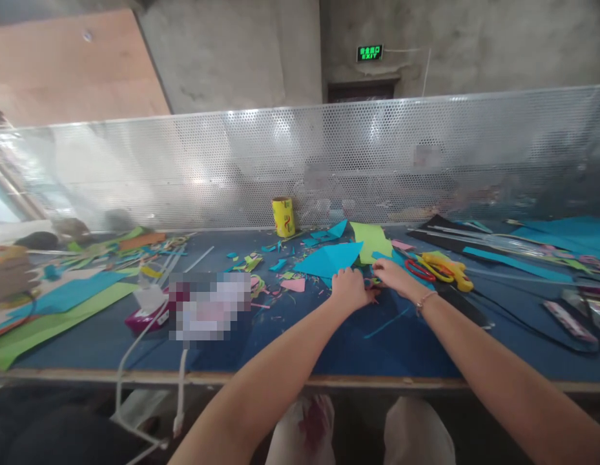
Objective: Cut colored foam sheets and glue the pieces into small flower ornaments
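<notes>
Both my hands rest close together on the blue table top (387,336), in the middle. My left hand (349,289) is curled into a loose fist, fingers pressed down on something small that I cannot make out. My right hand (393,276), with a thin bracelet at the wrist, is also closed in a pinch right beside it. Between the fingertips lie small paper scraps. A turquoise paper triangle (329,258) lies just beyond the left hand. A lime green sheet (372,240) lies behind the right hand.
Yellow scissors (447,268) and red-handled scissors (420,270) lie right of my hands. A yellow tape roll (283,216) stands by the perforated metal screen (300,161). Paper offcuts litter the table; green and blue sheets (52,307) lie left, white cables (135,349) hang over the front edge.
</notes>
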`<state>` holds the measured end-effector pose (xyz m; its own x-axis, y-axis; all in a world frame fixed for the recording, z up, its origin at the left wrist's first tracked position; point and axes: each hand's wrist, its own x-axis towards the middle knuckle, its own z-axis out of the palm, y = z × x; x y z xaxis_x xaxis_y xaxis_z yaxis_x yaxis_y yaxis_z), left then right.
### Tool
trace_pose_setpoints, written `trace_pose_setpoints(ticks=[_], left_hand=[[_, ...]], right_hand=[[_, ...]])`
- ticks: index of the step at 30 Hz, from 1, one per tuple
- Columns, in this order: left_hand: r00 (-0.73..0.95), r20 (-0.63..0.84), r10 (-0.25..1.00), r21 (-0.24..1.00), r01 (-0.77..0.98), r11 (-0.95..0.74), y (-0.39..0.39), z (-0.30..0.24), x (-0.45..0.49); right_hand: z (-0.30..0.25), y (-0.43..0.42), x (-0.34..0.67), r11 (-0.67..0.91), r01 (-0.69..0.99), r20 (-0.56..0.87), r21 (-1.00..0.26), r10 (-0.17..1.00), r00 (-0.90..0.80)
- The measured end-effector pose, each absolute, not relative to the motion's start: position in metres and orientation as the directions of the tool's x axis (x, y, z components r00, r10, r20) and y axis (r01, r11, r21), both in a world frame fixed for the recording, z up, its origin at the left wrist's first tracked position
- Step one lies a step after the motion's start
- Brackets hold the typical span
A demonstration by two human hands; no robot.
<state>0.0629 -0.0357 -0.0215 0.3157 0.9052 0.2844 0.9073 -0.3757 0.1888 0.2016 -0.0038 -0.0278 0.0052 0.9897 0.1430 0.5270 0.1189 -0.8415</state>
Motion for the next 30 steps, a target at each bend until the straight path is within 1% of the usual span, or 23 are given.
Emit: trace_pose_setpoints(ticks=[7, 11, 13, 16, 18, 23, 25, 30], left_hand=[[0.278, 0.216, 0.936, 0.391, 0.854, -0.344, -0.022, -0.029, 0.059], [0.3, 0.208, 0.931, 0.563, 0.742, -0.365, -0.015, -0.033, 0.056], [0.301, 0.25, 0.92, 0.629, 0.673, -0.391, -0.012, -0.034, 0.054], [0.289, 0.351, 0.891, 0.667, 0.59, -0.454, -0.009, -0.033, 0.051], [0.29, 0.38, 0.878, 0.689, 0.544, -0.478, -0.006, -0.031, 0.047], [0.399, 0.288, 0.87, 0.793, 0.41, -0.451, -0.001, -0.029, 0.035], [0.393, 0.278, 0.876, 0.806, 0.4, -0.436, 0.001, -0.028, 0.032], [0.358, 0.323, 0.876, 0.758, 0.457, -0.466, 0.002, -0.026, 0.029]], right_hand=[[-0.02, -0.009, 0.2, 0.024, 0.386, 0.029, -0.922, 1.0, 0.007], [-0.018, -0.008, 0.202, 0.044, 0.34, 0.041, -0.939, 0.999, -0.016], [-0.019, -0.006, 0.204, 0.072, 0.335, 0.071, -0.939, 0.997, -0.015], [-0.019, -0.003, 0.206, 0.123, 0.352, 0.124, -0.928, 0.992, -0.021], [-0.018, -0.003, 0.206, 0.149, 0.356, 0.149, -0.922, 0.988, -0.028], [-0.015, -0.008, 0.204, 0.186, 0.326, 0.171, -0.927, 0.983, -0.072], [-0.013, -0.01, 0.202, 0.188, 0.297, 0.172, -0.936, 0.982, -0.079], [-0.013, -0.011, 0.198, 0.128, 0.221, 0.112, -0.967, 0.99, -0.084]])
